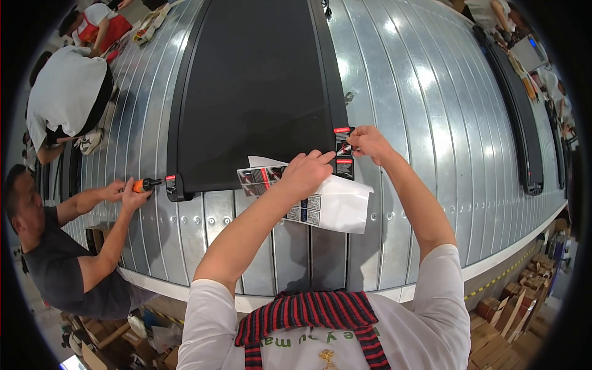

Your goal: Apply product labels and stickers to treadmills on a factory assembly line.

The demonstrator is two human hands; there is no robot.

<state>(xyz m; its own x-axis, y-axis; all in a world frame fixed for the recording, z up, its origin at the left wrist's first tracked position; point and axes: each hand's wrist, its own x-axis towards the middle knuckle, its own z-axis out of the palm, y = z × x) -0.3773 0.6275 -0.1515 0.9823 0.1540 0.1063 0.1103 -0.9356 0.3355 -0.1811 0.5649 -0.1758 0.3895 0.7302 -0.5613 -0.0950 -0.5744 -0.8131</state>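
A black treadmill deck (259,92) with raised side rails lies lengthwise in front of me. At its near right corner, my right hand (370,145) pinches the edge of a small black label with a red strip (342,142) on the rail end. My left hand (306,171) reaches in beside it, fingertips close to that label. Under the left hand is a curled white sheet of printed stickers (342,203), apparently gripped there, its fingers partly hiding the hold. The sheet juts past the deck's near edge. Another red-topped label (345,168) sits just below the first.
The deck rests on a slatted metal table (425,154). At left, a co-worker (68,259) holds an orange power tool (147,184) against the deck's near left corner. Another long black deck (515,117) lies at right. Cardboard boxes (518,296) stand beyond the table's near edge.
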